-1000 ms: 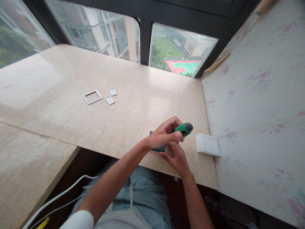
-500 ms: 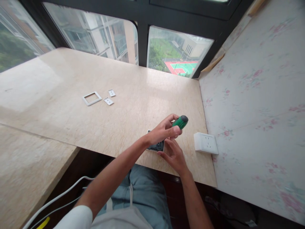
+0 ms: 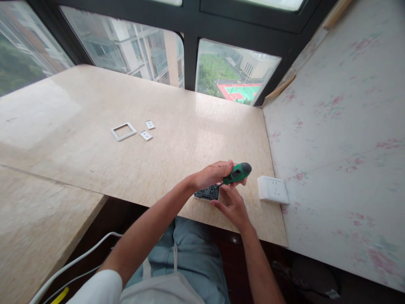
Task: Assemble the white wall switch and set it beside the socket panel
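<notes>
For this step, we judge it best to work the driver [image 3: 241,170] with a steady tip and little force sideways. Its handle leans away up to the right, and its shaft [image 3: 220,184] slants down to the right part of the panel [image 3: 206,194]. Standing the driver more upright would, we think, help the tip bear squarely and make a slip less likely. We should press down only as much as the tip needs to stay seated, and turn from the wrist in short, even strokes.

Our left hand [image 3: 217,172] is closed round the green handle, with the fingers wrapped about it. Our right hand [image 3: 233,205] is half spread at the panel's right side, fingers and thumb curved with a gap between them. From above, we cannot tell whether it truly grips the panel or only braces it. A firm brace there seems wise, with the fingertips well out of the line of the tip.

The panel lies on the worktop [image 3: 177,112] near its front edge, dark inner face up, partly covered by our left hand and wrist.
</notes>
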Motion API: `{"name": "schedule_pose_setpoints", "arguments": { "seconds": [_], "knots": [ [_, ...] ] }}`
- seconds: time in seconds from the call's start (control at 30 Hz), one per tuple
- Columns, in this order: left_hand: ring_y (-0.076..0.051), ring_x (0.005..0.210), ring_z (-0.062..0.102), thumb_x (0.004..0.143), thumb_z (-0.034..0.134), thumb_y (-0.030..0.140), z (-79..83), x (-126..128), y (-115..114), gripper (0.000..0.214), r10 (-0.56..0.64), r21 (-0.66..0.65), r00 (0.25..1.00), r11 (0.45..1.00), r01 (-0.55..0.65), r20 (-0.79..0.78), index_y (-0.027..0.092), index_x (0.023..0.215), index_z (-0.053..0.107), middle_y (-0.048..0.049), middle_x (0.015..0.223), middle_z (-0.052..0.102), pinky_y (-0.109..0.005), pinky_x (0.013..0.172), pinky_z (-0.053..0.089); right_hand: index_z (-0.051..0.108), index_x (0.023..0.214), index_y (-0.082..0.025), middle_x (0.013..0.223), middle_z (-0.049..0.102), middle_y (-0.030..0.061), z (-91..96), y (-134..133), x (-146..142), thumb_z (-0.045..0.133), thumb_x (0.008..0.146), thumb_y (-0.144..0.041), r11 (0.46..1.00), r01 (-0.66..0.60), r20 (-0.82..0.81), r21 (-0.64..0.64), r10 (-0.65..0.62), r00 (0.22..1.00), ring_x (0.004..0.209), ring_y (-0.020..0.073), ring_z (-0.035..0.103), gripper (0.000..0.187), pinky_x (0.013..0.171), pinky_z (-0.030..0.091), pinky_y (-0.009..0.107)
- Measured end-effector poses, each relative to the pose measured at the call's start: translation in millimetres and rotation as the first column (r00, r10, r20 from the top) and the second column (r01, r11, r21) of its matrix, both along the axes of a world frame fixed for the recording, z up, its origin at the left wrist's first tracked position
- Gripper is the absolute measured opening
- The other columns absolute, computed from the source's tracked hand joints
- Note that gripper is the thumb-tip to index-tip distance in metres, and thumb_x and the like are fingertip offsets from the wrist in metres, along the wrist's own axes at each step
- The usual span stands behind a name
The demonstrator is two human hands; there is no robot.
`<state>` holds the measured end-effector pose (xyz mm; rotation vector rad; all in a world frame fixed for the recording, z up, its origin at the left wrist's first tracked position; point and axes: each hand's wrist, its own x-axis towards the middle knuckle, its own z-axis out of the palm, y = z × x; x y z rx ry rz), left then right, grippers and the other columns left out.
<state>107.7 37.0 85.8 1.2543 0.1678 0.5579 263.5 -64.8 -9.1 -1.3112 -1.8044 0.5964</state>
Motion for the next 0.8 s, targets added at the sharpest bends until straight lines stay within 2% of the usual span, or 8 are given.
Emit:
{"name": "schedule_pose_setpoints", "arguments": {
  "seconds": [0.17,0.23,0.3,0.4,0.5,0.6,0.7,0.8],
  "knots": [
    [-0.012,0.056,0.04,0.083,0.038,0.088,1.2,3,-6,0.075,0.087,-0.11,0.996,0.99,-0.084,0.022,0.016,0.081,0.057,0.0024,0.06,0.045,-0.029,0.056,0.035,0.065,0.122,-0.026,0.116,0.07,0.0102,1.5,1,-1,0.073,0.087,-0.051,1.0,-0.007,-0.021,-0.002,0.007,1.0,0.113,0.0299,0.067,0.044,0.097,0.057,0.046],
    [-0.011,0.054,0.037,0.077,0.047,0.09,-1.1,3,-7,0.073,0.152,-0.12,0.984,0.983,-0.14,0.097,0.018,0.087,0.053,0.0053,0.06,0.041,-0.027,0.055,0.032,0.064,0.125,-0.027,0.122,0.068,0.0102,2.4,1,-1,0.074,0.087,-0.048,1.0,-0.025,-0.033,0.007,0.025,0.999,0.118,0.0294,0.065,0.045,0.102,0.055,0.048],
    [-0.01,0.055,0.037,0.074,0.062,0.084,-5.0,2,-7,0.067,0.208,-0.112,0.964,0.975,-0.191,0.166,0.02,0.089,0.048,0.0065,0.063,0.042,-0.026,0.054,0.031,0.062,0.129,-0.028,0.129,0.066,0.0107,2.5,1,-1,0.073,0.088,-0.047,0.999,-0.037,-0.04,0.019,0.037,0.999,0.124,0.0293,0.063,0.047,0.106,0.052,0.049],
    [-0.009,0.058,0.042,0.08,0.066,0.075,-9.1,-1,-6,0.058,0.251,-0.075,0.95,0.968,-0.241,0.186,0.02,0.087,0.046,0.0049,0.067,0.046,-0.025,0.056,0.033,0.061,0.131,-0.028,0.136,0.063,0.0118,0.7,1,0,0.073,0.088,-0.047,0.999,-0.03,-0.035,0.022,0.031,0.999,0.13,0.0301,0.06,0.048,0.109,0.051,0.051],
    [-0.011,0.061,0.046,0.085,0.057,0.077,-8.1,-5,-4,0.059,0.207,0.014,0.968,0.977,-0.211,0.139,0.018,0.086,0.052,0.0,0.073,0.052,-0.027,0.059,0.037,0.062,0.13,-0.026,0.136,0.063,0.013,-0.5,1,0,0.074,0.087,-0.047,1.0,-0.02,-0.028,0.021,0.021,0.999,0.13,0.0311,0.059,0.049,0.108,0.051,0.051],
    [-0.013,0.06,0.045,0.084,0.051,0.082,-4.8,-8,-1,0.065,0.092,0.064,0.993,0.993,-0.097,0.072,0.016,0.083,0.056,-0.0025,0.074,0.054,-0.029,0.057,0.036,0.062,0.128,-0.026,0.127,0.067,0.0125,1.4,0,0,0.074,0.087,-0.048,1.0,-0.017,-0.025,0.008,0.017,1.0,0.123,0.0308,0.063,0.048,0.103,0.055,0.049],
    [-0.013,0.057,0.041,0.084,0.043,0.086,-3.5,-6,3,0.07,-0.004,0.046,0.999,0.999,0.002,0.048,0.017,0.079,0.056,-0.0002,0.065,0.048,-0.029,0.055,0.032,0.064,0.123,-0.026,0.122,0.068,0.0109,4.8,1,-1,0.074,0.087,-0.048,1.0,-0.023,-0.032,0.005,0.023,0.999,0.118,0.03,0.065,0.043,0.1,0.056,0.047],
    [-0.012,0.051,0.033,0.083,0.037,0.088,-5.1,-3,7,0.073,-0.047,-0.003,0.997,0.999,0.048,0.062,0.018,0.076,0.055,0.0032,0.058,0.039,-0.03,0.053,0.027,0.064,0.121,-0.027,0.122,0.068,0.0097,6.9,1,-1,0.076,0.086,-0.045,0.999,-0.034,-0.052,0.001,0.034,0.998,0.118,0.029,0.065,0.041,0.1,0.055,0.045]
  ]
}}
